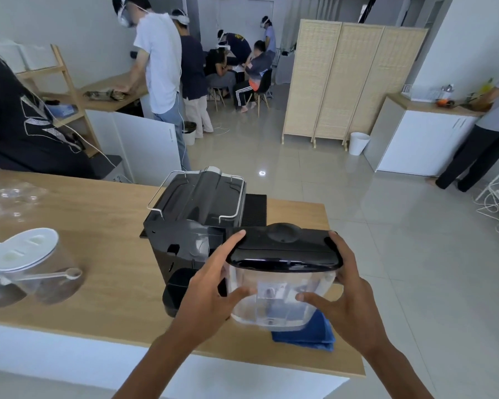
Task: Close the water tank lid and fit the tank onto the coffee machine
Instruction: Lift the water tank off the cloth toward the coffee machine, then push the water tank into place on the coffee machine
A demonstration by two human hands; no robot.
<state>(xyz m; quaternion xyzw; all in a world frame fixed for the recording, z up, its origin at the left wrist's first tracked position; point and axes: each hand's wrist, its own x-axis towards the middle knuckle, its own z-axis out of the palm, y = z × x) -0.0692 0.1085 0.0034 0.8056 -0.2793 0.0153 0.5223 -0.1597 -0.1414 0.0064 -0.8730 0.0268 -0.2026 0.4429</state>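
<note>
A clear plastic water tank (280,300) with a glossy black lid (284,249) is held in the air just right of the black coffee machine (190,226). The lid lies flat down on the tank. My left hand (213,286) grips the tank's left side, index finger stretched along the lid's edge. My right hand (340,289) grips the right side, thumb across the front wall. The machine's back faces me, with a black base pad (176,295) at its foot. The tank is tilted slightly and is apart from the machine.
A folded blue cloth (308,335) lies under the tank near the wooden counter's (98,226) right edge. Two lidded clear jars (32,269) with a spoon stand at left. A black mat (254,210) lies behind the machine. Several people work farther back.
</note>
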